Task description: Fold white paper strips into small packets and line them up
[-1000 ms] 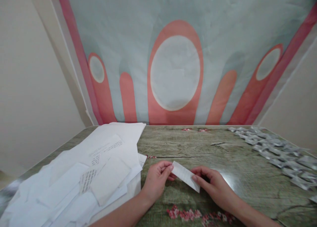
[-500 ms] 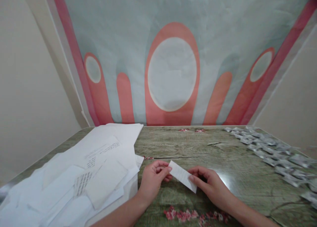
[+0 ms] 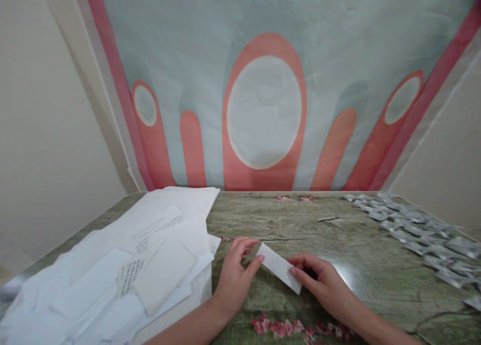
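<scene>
A small white folded paper strip (image 3: 278, 268) is held above the wood-patterned table, slanting down to the right. My right hand (image 3: 323, 282) pinches its lower right part between thumb and fingers. At its upper left end is my left hand (image 3: 237, 275), thumb tip by the strip's edge and fingers spread apart and raised; whether the thumb touches the paper is hard to tell. To the left lies a large heap of white papers (image 3: 165, 280), some with printed lines.
The table (image 3: 263, 217) has a green-brown wood print with pink flowers. Along its right side lie rows of small twisted silvery-white pieces (image 3: 417, 229). Behind the table stands a grey-green panel (image 3: 180, 49) with coral shapes, between pale walls.
My left fingers have opened and lifted off the strip's left end. My right hand keeps its pinch. The whole view has shifted slightly, with the scene a little further right.
</scene>
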Motion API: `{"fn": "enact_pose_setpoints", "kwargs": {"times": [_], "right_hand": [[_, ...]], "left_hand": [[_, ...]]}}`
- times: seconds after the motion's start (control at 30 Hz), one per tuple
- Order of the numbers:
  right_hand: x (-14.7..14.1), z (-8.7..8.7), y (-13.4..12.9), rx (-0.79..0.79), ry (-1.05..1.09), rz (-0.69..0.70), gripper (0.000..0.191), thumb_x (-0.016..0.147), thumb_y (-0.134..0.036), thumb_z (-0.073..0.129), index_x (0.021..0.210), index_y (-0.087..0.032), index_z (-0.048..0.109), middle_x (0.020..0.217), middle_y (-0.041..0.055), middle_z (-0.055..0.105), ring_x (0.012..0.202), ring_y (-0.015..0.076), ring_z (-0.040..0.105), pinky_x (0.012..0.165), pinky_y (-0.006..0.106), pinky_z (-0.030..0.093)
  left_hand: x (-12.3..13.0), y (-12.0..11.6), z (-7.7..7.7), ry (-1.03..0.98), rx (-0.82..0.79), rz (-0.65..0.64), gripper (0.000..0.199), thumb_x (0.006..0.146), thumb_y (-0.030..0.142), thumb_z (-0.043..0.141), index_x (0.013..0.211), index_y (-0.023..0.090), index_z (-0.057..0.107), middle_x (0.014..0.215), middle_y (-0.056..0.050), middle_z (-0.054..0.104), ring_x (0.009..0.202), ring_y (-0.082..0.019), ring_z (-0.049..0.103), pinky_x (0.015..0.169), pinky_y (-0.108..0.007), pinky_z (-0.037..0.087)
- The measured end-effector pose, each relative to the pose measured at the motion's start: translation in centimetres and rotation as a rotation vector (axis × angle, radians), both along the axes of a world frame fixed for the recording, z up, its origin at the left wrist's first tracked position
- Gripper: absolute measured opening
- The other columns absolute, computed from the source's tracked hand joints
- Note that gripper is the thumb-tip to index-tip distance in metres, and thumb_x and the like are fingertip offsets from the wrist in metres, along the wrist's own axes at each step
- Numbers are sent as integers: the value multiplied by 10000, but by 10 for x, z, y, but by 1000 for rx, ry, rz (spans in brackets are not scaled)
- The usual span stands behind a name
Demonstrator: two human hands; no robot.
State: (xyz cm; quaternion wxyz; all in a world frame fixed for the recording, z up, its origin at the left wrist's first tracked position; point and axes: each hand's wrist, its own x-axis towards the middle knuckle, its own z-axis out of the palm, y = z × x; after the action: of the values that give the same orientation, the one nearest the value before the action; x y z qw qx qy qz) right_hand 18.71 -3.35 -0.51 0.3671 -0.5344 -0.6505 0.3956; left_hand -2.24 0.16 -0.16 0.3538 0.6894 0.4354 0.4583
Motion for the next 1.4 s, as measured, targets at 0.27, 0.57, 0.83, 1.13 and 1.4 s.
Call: {"fn": "enact_pose_setpoints", "kwargs": {"times": [0.27,0.57,0.83,1.13,1.4], "right_hand": [[-1,-10,-3,151,-98,-28,259,839,-367,485,982,-197,617,751,14,597,714,165,560,665,272,446],[-4,-10,-8,278,-167,78,208,872,-296,469,1021,-226,597,788,18,580,755,159,551,687,271,437],[-5,-4,-11,280,-174,128,187,892,-308,456,980,-231,602,817,28,599,785,168,539,707,293,422],[-4,-2,-11,289,-215,156,193,901,-313,444,931,-240,620,782,15,599,770,168,529,703,297,410],[-4,0,-11,267,-203,192,228,918,-313,415,1033,-258,604,850,15,623,827,174,530,763,311,407]], "left_hand": [[0,-12,3,424,236,-161,479,657,259,751,1102,252,571,1146,-67,516,1064,-250,451,923,-389,355],[1,-12,0,473,300,-166,452,689,230,729,1101,239,542,1094,-52,532,1033,-235,458,891,-385,371],[2,-12,2,493,301,-169,352,685,216,734,1002,234,582,1037,-37,559,995,-226,474,861,-373,366],[2,-12,1,482,289,-178,341,658,183,751,961,233,602,1010,-31,576,973,-219,488,849,-362,361],[2,-12,2,500,299,-198,347,670,165,740,980,238,600,995,-25,585,960,-213,493,837,-356,363]]}}
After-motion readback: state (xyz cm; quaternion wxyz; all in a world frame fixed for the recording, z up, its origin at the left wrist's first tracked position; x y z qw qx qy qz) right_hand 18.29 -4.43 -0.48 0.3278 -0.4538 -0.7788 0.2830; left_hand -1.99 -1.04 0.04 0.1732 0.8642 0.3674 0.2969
